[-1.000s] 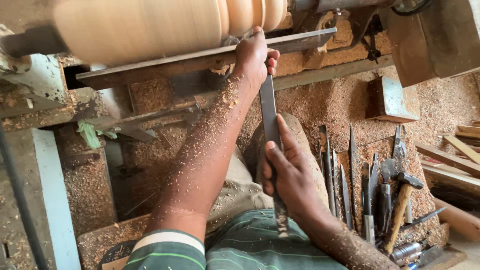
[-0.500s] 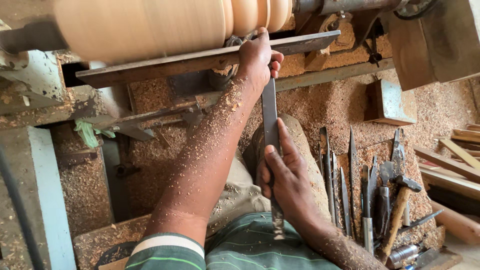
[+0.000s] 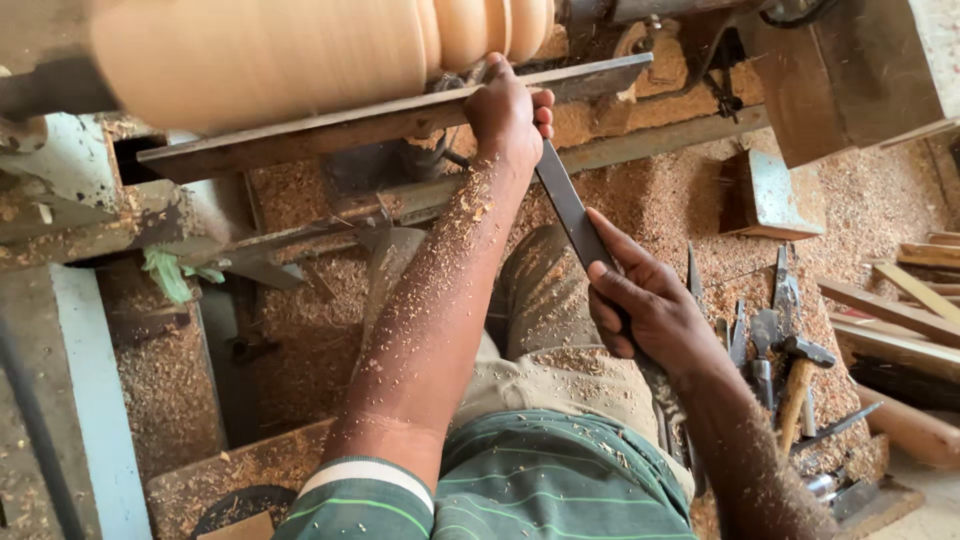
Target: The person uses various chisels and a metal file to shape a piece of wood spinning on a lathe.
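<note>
Long flat grey steel turning chisel [image 3: 570, 212] runs from the far metal tool rest bar [image 3: 330, 128] down toward the person's lap, its tip hidden under the left hand [image 3: 508, 112], which is closed over the blade where it meets the rest, just below the pale, blurred wooden workpiece [image 3: 300, 55] on the lathe. Nearer and to the right, the right hand [image 3: 645, 305] wraps its fingers firmly round the chisel's lower end. Loose metal hand tools [image 3: 775, 330] lie on sawdust [image 3: 680, 200] further right.

Green-striped shirt [image 3: 540, 480], pale tan turned wood [image 3: 300, 55], grey chisel [image 3: 570, 210].
</note>
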